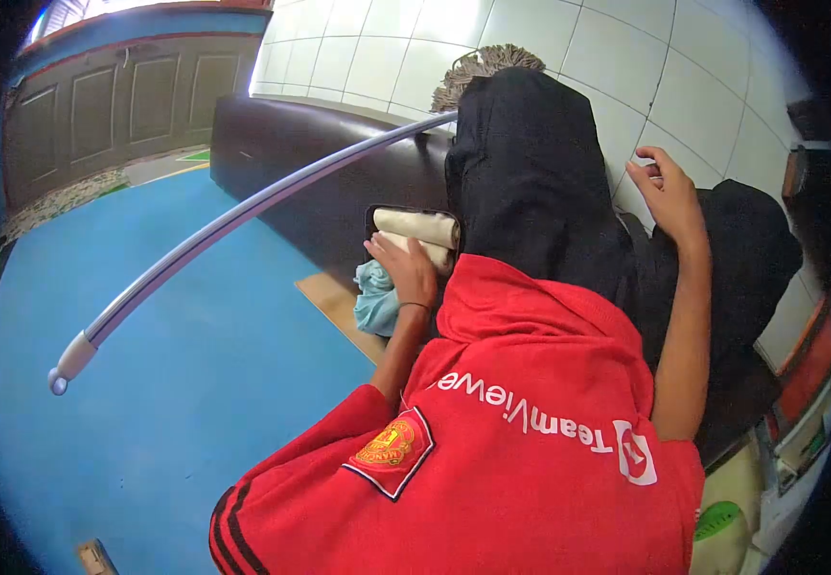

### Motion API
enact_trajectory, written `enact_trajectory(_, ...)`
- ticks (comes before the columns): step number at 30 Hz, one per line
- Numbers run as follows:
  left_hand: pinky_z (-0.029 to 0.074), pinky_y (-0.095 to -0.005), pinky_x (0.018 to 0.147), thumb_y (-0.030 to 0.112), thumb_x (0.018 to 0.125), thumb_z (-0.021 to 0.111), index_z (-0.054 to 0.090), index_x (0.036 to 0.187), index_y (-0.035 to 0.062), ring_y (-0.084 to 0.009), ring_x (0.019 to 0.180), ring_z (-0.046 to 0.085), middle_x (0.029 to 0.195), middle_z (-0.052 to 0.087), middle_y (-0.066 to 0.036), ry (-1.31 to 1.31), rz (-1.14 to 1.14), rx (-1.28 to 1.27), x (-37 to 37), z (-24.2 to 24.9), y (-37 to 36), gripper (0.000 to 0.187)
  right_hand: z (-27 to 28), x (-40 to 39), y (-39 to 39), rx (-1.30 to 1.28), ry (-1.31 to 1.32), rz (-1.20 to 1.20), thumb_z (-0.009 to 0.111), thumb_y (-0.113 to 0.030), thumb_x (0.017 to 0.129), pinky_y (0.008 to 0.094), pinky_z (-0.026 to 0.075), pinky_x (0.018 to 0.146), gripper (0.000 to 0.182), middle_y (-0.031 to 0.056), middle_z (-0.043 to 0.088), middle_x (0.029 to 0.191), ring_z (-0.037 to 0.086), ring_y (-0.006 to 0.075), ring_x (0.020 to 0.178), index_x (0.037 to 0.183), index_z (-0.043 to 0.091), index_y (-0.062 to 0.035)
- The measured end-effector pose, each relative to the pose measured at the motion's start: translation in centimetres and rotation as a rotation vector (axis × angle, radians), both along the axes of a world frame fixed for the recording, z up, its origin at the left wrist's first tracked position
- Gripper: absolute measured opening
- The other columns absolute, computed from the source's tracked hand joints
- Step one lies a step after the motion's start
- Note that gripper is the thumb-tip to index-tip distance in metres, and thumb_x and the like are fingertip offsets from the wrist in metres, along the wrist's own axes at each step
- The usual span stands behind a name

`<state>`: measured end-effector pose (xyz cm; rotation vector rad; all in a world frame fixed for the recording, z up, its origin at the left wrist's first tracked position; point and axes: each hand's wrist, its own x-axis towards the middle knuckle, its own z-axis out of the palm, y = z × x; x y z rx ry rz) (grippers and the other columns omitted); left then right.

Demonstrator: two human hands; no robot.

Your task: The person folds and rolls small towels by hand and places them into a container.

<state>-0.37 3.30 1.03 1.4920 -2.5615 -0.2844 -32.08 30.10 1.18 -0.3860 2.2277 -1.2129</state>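
Observation:
My left hand (408, 273) lies over two cream rolled cloths (417, 226) in a small black tray (369, 222). Its fingers are stretched out and touch the lower roll. A crumpled light blue cloth (374, 302) sits beside the tray, close to my left wrist. My right hand (667, 192) is raised between my knees, loosely curled with thumb and fingers apart, and nothing shows in it.
A mop's silver handle (243, 213) slants across a dark brown bench (320, 172), with its stringy grey head (483, 69) beyond my knee on the white tiles (617, 57). Blue floor (147, 383) spreads at left, towards brown panelled doors (138, 101).

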Motion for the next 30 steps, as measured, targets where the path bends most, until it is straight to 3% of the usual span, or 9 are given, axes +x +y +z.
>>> enact_trajectory(1, 0.011, -0.0491, 0.111, 0.042, 0.094, 0.040, 0.009, 0.141, -0.0105, -0.0470, 0.137, 0.002, 0.145, 0.003, -0.037, -0.056, 0.012, -0.049, -0.1, -0.3, 0.7, 0.077, 0.3, 0.0, -0.1, 0.021, 0.009, 0.006, 0.063, -0.034, 0.085, 0.0342, 0.050, 0.073, 0.040, 0.0160, 0.065, 0.091, 0.065, 0.0241, 0.079, 0.112, 0.058, -0.0046)
enact_trajectory(4, 0.012, -0.0508, 0.111, 0.047, 0.094, 0.037, 0.011, 0.142, -0.0084, -0.0443, 0.138, 0.005, 0.149, 0.002, -0.028, -0.349, 0.188, -0.138, -1.8, -0.1, 1.9, 0.077, 0.0, 0.2, -0.1, 0.039, 0.013, 0.016, 0.063, -0.034, 0.085, 0.0346, 0.050, 0.073, 0.041, 0.0165, 0.065, 0.091, 0.065, 0.0251, 0.079, 0.113, 0.058, -0.0046)
enact_trajectory(8, 0.014, -0.0542, 0.109, 0.054, 0.094, 0.030, 0.012, 0.143, -0.0048, -0.0435, 0.138, 0.009, 0.150, 0.006, -0.025, -0.237, 0.141, -0.109, -1.5, -1.4, 1.0, 0.079, 0.0, 0.2, 0.0, 0.062, -0.010, 0.056, 0.063, -0.034, 0.085, 0.0349, 0.050, 0.073, 0.040, 0.0172, 0.065, 0.091, 0.065, 0.0259, 0.079, 0.113, 0.058, -0.0046)
enact_trajectory(12, 0.021, -0.0521, 0.107, 0.045, 0.094, 0.040, 0.029, 0.138, -0.0035, -0.0426, 0.136, 0.019, 0.147, 0.019, -0.026, -0.375, -0.052, -0.212, -0.3, 0.6, -0.1, 0.067, -0.3, 0.4, 0.0, 0.074, 0.007, 0.086, 0.063, -0.034, 0.085, 0.0350, 0.050, 0.073, 0.040, 0.0175, 0.065, 0.090, 0.065, 0.0262, 0.079, 0.113, 0.058, -0.0047)
enact_trajectory(17, 0.033, -0.0489, 0.099, 0.036, 0.088, 0.056, 0.048, 0.127, 0.0044, -0.0390, 0.121, 0.040, 0.130, 0.044, -0.023, -0.191, -0.226, -0.327, 3.3, 5.9, -3.4, 0.050, -0.7, 0.4, 0.2, 0.081, 0.018, 0.095, 0.063, -0.035, 0.085, 0.0349, 0.050, 0.073, 0.042, 0.0177, 0.064, 0.089, 0.065, 0.0261, 0.078, 0.114, 0.058, -0.0051)
enact_trajectory(19, 0.040, -0.0417, 0.092, 0.032, 0.083, 0.065, 0.057, 0.114, 0.0013, -0.0357, 0.105, 0.052, 0.115, 0.055, -0.022, -0.267, -0.295, 0.236, 6.1, 6.8, -5.7, 0.044, -0.6, 0.2, 0.1, 0.082, 0.015, 0.108, 0.063, -0.035, 0.085, 0.0349, 0.050, 0.073, 0.042, 0.0177, 0.064, 0.090, 0.064, 0.0258, 0.078, 0.114, 0.058, -0.0052)
enact_trajectory(24, 0.046, -0.0364, 0.077, 0.034, 0.087, 0.061, 0.063, 0.096, -0.0005, -0.0267, 0.084, 0.059, 0.088, 0.064, -0.014, -0.262, -0.309, 0.173, 8.3, 7.8, -9.3, 0.036, -0.9, 0.3, 0.1, 0.074, 0.043, 0.109, 0.062, -0.036, 0.085, 0.0350, 0.049, 0.075, 0.043, 0.0177, 0.065, 0.090, 0.064, 0.0251, 0.080, 0.114, 0.058, -0.0049)
enact_trajectory(27, 0.046, -0.0359, 0.077, 0.039, 0.089, 0.054, 0.064, 0.097, 0.0019, -0.0285, 0.083, 0.059, 0.087, 0.064, -0.015, -0.386, -0.110, 0.474, 6.8, 11.3, -10.4, 0.040, -0.8, 0.3, 0.1, 0.079, 0.070, 0.108, 0.061, -0.036, 0.087, 0.0309, 0.048, 0.072, 0.042, 0.0136, 0.063, 0.088, 0.060, 0.0191, 0.076, 0.115, 0.057, -0.0054)
enact_trajectory(30, 0.043, -0.0300, 0.067, 0.042, 0.091, 0.053, 0.061, 0.087, 0.0007, -0.0141, 0.072, 0.050, 0.078, 0.056, -0.001, -0.311, -0.052, 0.602, 6.8, 13.7, -11.1, 0.043, -0.3, 0.1, 0.2, 0.136, 0.047, 0.100, 0.061, -0.036, 0.087, 0.0308, 0.048, 0.073, 0.042, 0.0137, 0.064, 0.089, 0.060, 0.0192, 0.077, 0.115, 0.057, -0.0052)
